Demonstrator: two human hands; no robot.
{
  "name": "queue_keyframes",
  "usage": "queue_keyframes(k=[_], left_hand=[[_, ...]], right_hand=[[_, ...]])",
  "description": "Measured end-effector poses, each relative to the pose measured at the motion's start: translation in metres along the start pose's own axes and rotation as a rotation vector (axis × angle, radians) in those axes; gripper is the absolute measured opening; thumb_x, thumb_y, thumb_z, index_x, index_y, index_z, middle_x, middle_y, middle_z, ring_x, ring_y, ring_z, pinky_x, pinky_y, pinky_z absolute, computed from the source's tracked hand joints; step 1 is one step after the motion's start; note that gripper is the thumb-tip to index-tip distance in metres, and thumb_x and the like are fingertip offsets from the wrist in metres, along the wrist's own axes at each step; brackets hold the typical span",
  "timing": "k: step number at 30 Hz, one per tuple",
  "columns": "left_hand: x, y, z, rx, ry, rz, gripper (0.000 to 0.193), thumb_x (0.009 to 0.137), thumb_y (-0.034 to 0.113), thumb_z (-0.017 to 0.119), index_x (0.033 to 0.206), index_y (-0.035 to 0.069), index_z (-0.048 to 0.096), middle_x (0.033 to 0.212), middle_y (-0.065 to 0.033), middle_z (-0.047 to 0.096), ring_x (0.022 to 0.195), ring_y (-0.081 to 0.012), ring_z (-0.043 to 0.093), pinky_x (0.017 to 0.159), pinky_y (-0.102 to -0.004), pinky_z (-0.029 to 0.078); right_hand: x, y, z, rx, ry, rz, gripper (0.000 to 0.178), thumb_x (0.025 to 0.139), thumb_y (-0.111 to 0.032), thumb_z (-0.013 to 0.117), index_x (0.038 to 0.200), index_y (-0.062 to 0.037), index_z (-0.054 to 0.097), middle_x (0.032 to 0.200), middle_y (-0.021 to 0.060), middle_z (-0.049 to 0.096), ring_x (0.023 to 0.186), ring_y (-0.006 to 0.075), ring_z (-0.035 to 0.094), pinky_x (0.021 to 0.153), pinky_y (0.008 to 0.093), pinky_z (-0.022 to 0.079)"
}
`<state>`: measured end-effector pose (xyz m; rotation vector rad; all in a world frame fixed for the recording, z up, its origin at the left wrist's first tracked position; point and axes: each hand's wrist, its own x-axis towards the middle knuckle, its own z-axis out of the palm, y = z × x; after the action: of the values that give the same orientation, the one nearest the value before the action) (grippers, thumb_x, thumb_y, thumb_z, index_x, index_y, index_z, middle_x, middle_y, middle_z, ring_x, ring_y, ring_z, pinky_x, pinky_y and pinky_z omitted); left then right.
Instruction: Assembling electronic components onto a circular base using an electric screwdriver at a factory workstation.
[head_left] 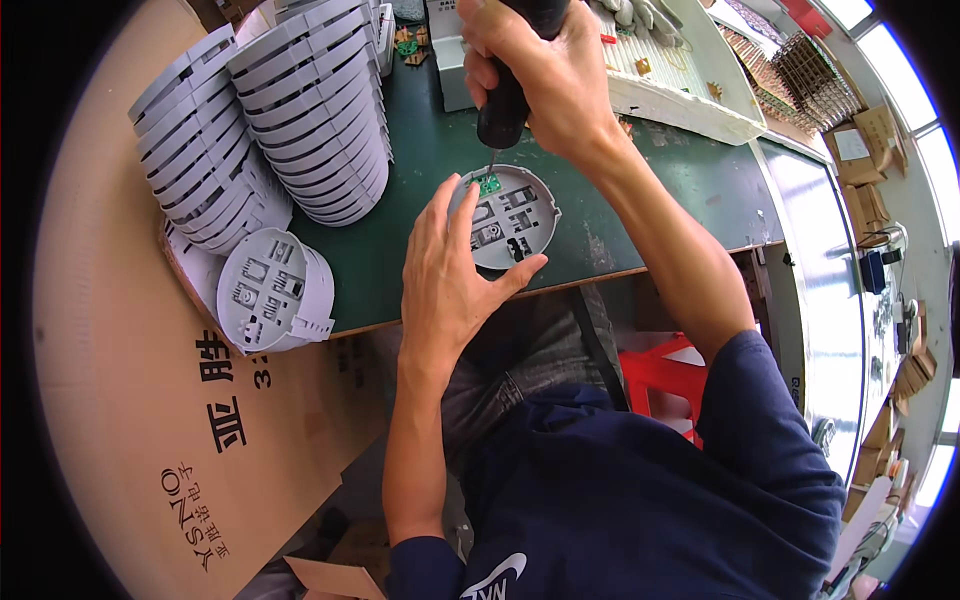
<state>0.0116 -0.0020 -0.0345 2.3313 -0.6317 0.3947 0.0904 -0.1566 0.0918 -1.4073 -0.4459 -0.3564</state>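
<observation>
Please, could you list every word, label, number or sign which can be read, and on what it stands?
I give places only, without copying print:
Cardboard: large black characters, a number, smaller lettering.
Dark blue shirt: white lettering beside a logo.
Grey device: dark print, partly cut off.
White label on carton: too small to read.

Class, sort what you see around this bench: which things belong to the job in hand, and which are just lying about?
In the job:
- black power screwdriver, in the right hand
- round grey housing, left hand at its rim
- small green board at the driver's tip
- stacked grey housings, probably

Lying about:
- red stool
- brown cardboard
</observation>
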Motion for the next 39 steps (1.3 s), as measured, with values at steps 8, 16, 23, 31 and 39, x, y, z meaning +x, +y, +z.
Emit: queue_keyframes(k=[8, 16, 23, 31, 39], left_hand=[[-0.001, 0.0, 0.0, -0.005, -0.012, 0.001, 0.092, 0.079, 0.057, 0.083, 0.14, -0.005, 0.052, 0.149, -0.0209, 0.049, 0.134, -0.0382, 0.05, 0.11, -0.0476, 0.045], [0.0, 0.0, 0.001, 0.0, 0.01, 0.014, 0.091, 0.079, 0.057, 0.083, 0.139, -0.005, 0.053, 0.148, -0.0209, 0.05, 0.133, -0.0385, 0.051, 0.109, -0.0477, 0.045], [0.0, -0.001, 0.002, 0.01, 0.016, 0.014, 0.09, 0.079, 0.057, 0.083, 0.138, -0.004, 0.054, 0.147, -0.021, 0.05, 0.132, -0.0381, 0.052, 0.108, -0.0476, 0.046], [0.001, -0.002, 0.003, 0.015, 0.01, -0.009, 0.092, 0.079, 0.059, 0.082, 0.139, -0.004, 0.053, 0.149, -0.0214, 0.049, 0.133, -0.0388, 0.051, 0.109, -0.0471, 0.045], [-0.025, 0.023, -0.078, 0.035, 0.39, 0.24, 0.055, 0.073, 0.035, 0.092, 0.118, 0.009, 0.071, 0.124, -0.011, 0.065, 0.116, -0.0327, 0.06, 0.099, -0.0446, 0.049]], right_hand=[[-0.003, 0.003, 0.004, -0.013, -0.016, -0.008, 0.036, 0.098, -0.025, 0.068, 0.118, 0.0044, 0.061, 0.065, 0.0007, 0.057, 0.052, 0.0088, 0.054, 0.05, 0.0262, 0.045], [-0.001, 0.01, -0.002, -0.035, -0.15, 0.019, 0.028, 0.097, -0.028, 0.071, 0.086, -0.0037, 0.061, 0.063, 0.0001, 0.057, 0.051, 0.0088, 0.053, 0.05, 0.0261, 0.044], [-0.004, 0.007, 0.003, -0.083, -0.155, 0.155, 0.035, 0.095, -0.031, 0.074, 0.077, -0.0048, 0.059, 0.06, 0.0003, 0.056, 0.05, 0.0086, 0.052, 0.048, 0.0259, 0.042], [0.005, 0.007, 0.003, -0.073, -0.132, 0.077, 0.037, 0.096, -0.037, 0.076, 0.094, -0.0042, 0.059, 0.067, 0.0014, 0.059, 0.056, 0.0095, 0.058, 0.05, 0.0249, 0.045], [0.027, -0.001, -0.002, -0.097, -0.079, -0.077, 0.04, 0.099, -0.039, 0.073, 0.106, -0.0023, 0.058, 0.079, 0.002, 0.062, 0.069, 0.0093, 0.061, 0.062, 0.0267, 0.054]])
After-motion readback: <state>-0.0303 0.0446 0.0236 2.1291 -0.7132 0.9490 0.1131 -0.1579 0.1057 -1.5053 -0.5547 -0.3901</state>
